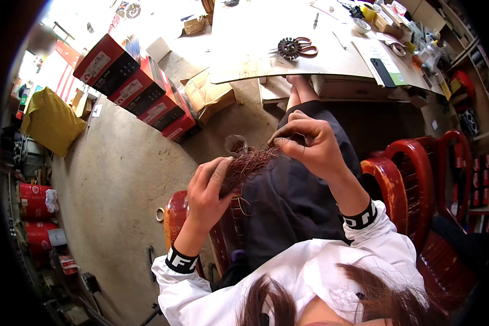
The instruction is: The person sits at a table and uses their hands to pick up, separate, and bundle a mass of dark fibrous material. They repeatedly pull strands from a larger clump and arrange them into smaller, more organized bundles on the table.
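A tangled bundle of thin reddish-brown strands [250, 164], which looks like copper wire, is held above my lap. My left hand [205, 181] grips its left end, fingers curled around it. At the right end, my right hand [311, 140] pinches some strands between thumb and forefinger, and a few loose ones trail near the fingertips. Just beyond the bundle, a clear plastic cup [232, 142] shows reddish-brown bits inside; the bundle covers part of it. Dark trousers [293, 203] lie under both hands.
Ahead stands a white table [248, 53] with scissors [308, 48], a black toothed round part [289, 49] and a phone [382, 72]. Stacked red-and-black boxes [146, 95] and an open carton [210, 95] occupy the floor ahead left. Red wooden chair arms [385, 179] flank me.
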Demonstrator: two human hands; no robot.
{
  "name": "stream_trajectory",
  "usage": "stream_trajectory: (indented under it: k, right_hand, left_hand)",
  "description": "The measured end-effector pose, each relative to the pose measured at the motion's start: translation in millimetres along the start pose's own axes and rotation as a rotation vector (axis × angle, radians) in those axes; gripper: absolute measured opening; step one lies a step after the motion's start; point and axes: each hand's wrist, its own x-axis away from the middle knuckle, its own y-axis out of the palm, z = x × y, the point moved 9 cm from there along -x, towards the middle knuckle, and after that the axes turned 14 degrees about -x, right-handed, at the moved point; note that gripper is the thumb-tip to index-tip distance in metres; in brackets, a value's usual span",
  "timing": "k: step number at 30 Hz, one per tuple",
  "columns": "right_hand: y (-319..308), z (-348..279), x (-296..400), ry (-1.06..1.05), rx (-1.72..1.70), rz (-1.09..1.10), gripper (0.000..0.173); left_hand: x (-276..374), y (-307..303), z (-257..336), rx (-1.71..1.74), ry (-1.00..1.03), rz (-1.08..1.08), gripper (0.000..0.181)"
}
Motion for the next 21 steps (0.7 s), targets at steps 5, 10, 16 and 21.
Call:
stream_trajectory:
  k: [5, 10, 16, 21]
  right_hand:
    - [-5, 10, 10, 0.069, -0.109, 0.039, 0.012]
    - [-3, 11, 24, 0.111, -0.173, 0.008, 0.012]
    - [-16, 11, 29, 0.123, -0.176, 0.089, 0.013]
    - [-12, 0, 25, 0.015, -0.155, 0.106, 0.013]
  left_hand:
    - [-3, -8, 1, -0.152, -0.07, 0.073, 0.072]
    - [6, -11, -2, -0.354, -0.017, 0.104, 0.058]
    - [9, -21, 14, -0.675, 0.16, 0.247, 0.033]
    - [16, -14, 7, -0.637, 0.161, 0.196, 0.058]
